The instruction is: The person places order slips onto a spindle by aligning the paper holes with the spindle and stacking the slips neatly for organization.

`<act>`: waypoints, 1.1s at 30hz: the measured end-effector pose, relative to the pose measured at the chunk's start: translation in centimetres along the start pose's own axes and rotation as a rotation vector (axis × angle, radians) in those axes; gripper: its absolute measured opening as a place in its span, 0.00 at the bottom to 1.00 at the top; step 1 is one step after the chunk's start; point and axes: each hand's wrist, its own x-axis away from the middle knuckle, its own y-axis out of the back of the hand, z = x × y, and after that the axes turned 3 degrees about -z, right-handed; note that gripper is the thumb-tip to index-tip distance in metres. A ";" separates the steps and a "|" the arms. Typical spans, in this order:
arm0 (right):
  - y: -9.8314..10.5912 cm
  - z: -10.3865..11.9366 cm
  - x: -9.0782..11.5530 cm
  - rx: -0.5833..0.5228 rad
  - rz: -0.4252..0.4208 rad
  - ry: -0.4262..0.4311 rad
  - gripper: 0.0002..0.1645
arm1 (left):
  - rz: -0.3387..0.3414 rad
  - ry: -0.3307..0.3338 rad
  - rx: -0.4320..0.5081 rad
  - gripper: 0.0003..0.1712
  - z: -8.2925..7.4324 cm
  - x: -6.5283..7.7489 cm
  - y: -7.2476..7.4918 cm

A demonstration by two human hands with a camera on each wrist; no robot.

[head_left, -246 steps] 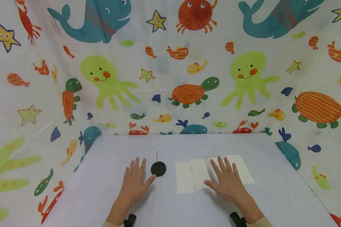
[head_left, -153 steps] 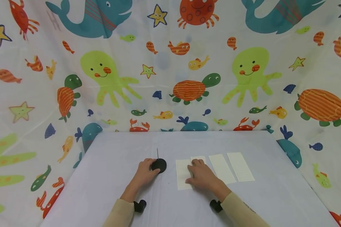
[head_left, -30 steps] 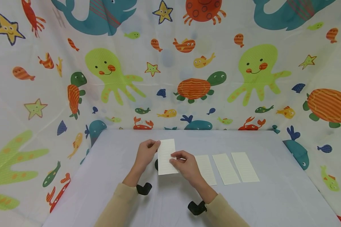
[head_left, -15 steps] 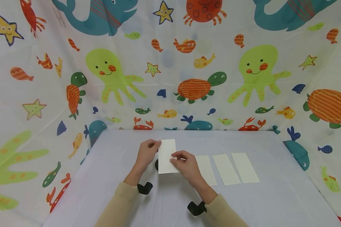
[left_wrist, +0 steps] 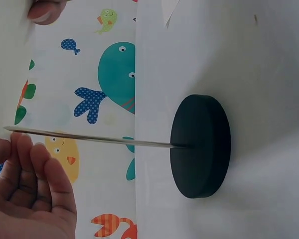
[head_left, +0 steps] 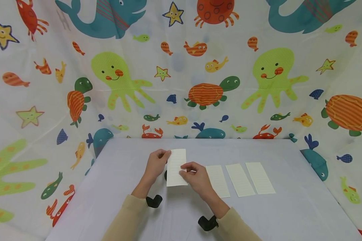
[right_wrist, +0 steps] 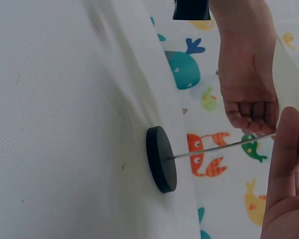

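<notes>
A lined paper slip point(head_left: 175, 167) is held up above the table between both hands. My left hand point(head_left: 155, 165) pinches its upper left corner between thumb and fingers. Lower down, my right hand point(head_left: 198, 178) pinches the slip's right edge. Below the slip stands a bill spike with a round black base point(left_wrist: 202, 147) and a thin upright metal rod point(left_wrist: 99, 138). In the head view the paper covers most of that base. The rod's tip comes close to the slip's underside in both wrist views; whether it touches the paper, I cannot tell.
Three more paper slips lie side by side on the white table, to the right of my hands: a near one point(head_left: 218, 182), a middle one point(head_left: 240, 180) and a far right one point(head_left: 260, 178). A curtain point(head_left: 181, 67) printed with sea animals hangs behind the table.
My hands first lay spread, then touched the spike's base and the slips. The leftmost slip has since been lifted over the spike. In the last second it has barely shifted.
</notes>
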 end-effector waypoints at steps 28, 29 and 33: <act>-0.4 -3.2 0.6 0.238 0.140 -0.034 0.08 | 0.026 0.002 -0.119 0.09 5.7 -0.9 -2.1; -0.4 -3.3 0.7 0.241 0.146 -0.040 0.08 | 0.031 -0.006 -0.133 0.09 5.8 -1.0 -2.1; -0.4 -3.5 0.9 0.256 0.165 -0.048 0.09 | 0.049 -0.019 -0.185 0.08 6.3 -1.3 -2.2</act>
